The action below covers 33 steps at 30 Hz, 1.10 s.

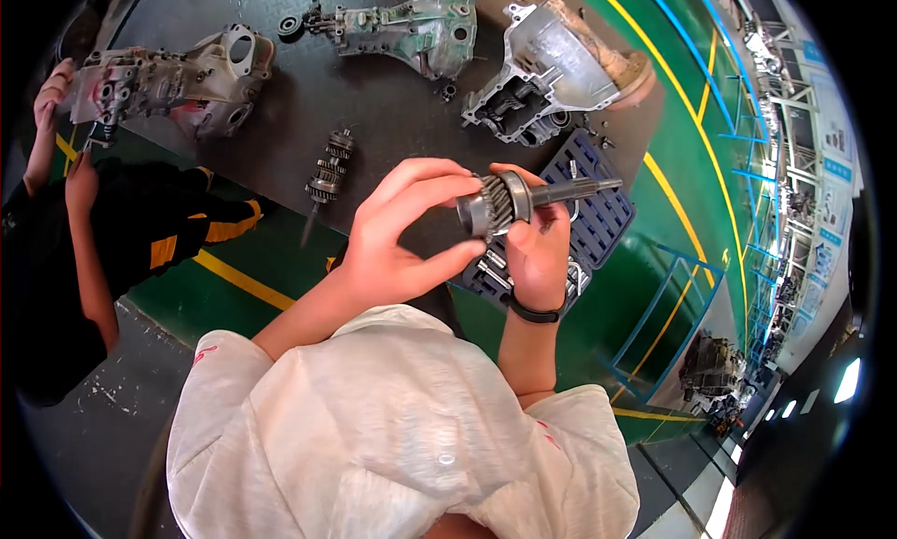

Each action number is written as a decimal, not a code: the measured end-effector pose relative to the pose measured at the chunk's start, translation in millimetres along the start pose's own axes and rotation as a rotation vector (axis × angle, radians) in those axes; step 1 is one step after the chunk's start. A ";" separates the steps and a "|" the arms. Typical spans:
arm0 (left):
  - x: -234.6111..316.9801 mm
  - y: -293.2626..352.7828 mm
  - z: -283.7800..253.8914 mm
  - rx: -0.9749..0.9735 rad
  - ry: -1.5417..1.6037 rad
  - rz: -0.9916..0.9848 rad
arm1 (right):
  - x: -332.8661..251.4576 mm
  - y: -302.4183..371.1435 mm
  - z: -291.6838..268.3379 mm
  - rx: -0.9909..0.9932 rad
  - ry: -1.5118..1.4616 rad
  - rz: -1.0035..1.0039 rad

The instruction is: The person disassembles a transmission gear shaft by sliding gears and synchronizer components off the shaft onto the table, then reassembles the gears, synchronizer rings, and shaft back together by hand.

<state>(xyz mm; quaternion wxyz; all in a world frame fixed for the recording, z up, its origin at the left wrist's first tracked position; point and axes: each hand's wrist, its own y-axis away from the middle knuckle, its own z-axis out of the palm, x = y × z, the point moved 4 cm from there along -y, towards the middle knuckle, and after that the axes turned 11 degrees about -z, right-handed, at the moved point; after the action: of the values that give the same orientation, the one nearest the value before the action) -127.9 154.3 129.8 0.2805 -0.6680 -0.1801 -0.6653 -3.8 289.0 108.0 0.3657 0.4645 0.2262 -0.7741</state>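
A steel gear shaft (509, 203), with a helical gear, a bearing ring and a splined end pointing right, is held up in front of my chest. My left hand (397, 235) pinches its gear end between thumb and fingers. Around the bearing and the start of the splined part, my right hand (540, 259) is closed, with a dark band on that wrist. Beyond my left hand, a second shaft stacked with gears (330, 170) lies at the table's near edge. Below and behind the held shaft is a blue tool case (593, 217) with sockets, partly hidden by my right hand.
On the dark table (299, 81) stand an open gearbox housing (551, 67), a second housing (411, 30) and a third (177, 81). At the left a co-worker's hands (70, 119) touch the third one. A blue frame (654, 324) stands on the green floor at right.
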 end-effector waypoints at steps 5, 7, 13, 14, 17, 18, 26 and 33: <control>41.8 -0.4 -1.9 0.040 -0.028 0.212 | -28.4 18.7 26.7 0.039 0.019 -0.104; 49.6 1.7 -2.9 0.049 0.015 0.244 | -38.8 25.5 33.9 0.032 -0.017 -0.100; 75.8 14.1 -4.5 0.119 0.016 0.283 | -44.6 41.7 35.0 -0.055 0.114 -0.150; 78.1 15.6 -3.3 0.132 -0.006 0.302 | -41.3 45.7 31.2 0.008 0.010 -0.108; 81.6 22.1 -1.9 0.084 -0.068 0.258 | -29.1 51.4 24.8 0.108 -0.100 -0.035; 83.3 24.0 -2.4 0.091 -0.071 0.267 | -25.5 54.2 24.0 0.057 -0.181 0.019; 71.1 38.4 6.1 0.064 -0.276 0.320 | -20.4 69.2 22.7 0.054 -0.156 0.046; 32.0 35.0 10.4 -0.159 0.166 -0.128 | -42.3 72.2 45.7 0.153 0.168 -0.157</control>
<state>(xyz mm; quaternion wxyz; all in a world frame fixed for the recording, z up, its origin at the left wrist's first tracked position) -96.7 129.2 157.2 0.1976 -0.6179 -0.1455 -0.7470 39.6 227.0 165.9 0.2473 0.5353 0.2318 -0.7737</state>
